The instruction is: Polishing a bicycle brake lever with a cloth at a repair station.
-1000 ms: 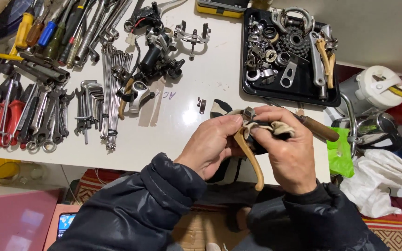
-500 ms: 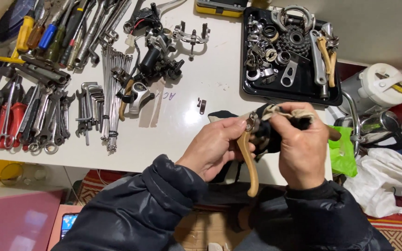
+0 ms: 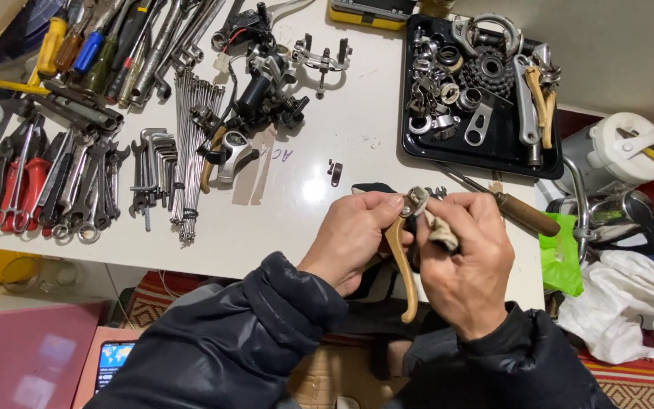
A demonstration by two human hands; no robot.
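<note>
My left hand [image 3: 355,237] grips a tan brake lever [image 3: 400,261] by its upper end, the lever hanging down past the edge of the white table [image 3: 312,159]. A small dirty rag [image 3: 439,229] is pinched in my right hand [image 3: 469,265] and pressed against the lever's metal top. Both hands meet just in front of the table's near edge. A dark cloth [image 3: 376,188] lies on the table behind my left fingers.
A black tray [image 3: 416,148] of bike parts sits at the back right. Wrenches, hex keys [image 3: 153,163], spokes [image 3: 191,144] and screwdrivers cover the left side. A wooden-handled tool [image 3: 525,213] lies right of my hands. White cloth [image 3: 630,299] and a green bag [image 3: 559,261] lie beyond the right edge.
Both hands with the lever shifted slightly and turned it; the lever now hangs more upright, and the rag sits at its top end.
</note>
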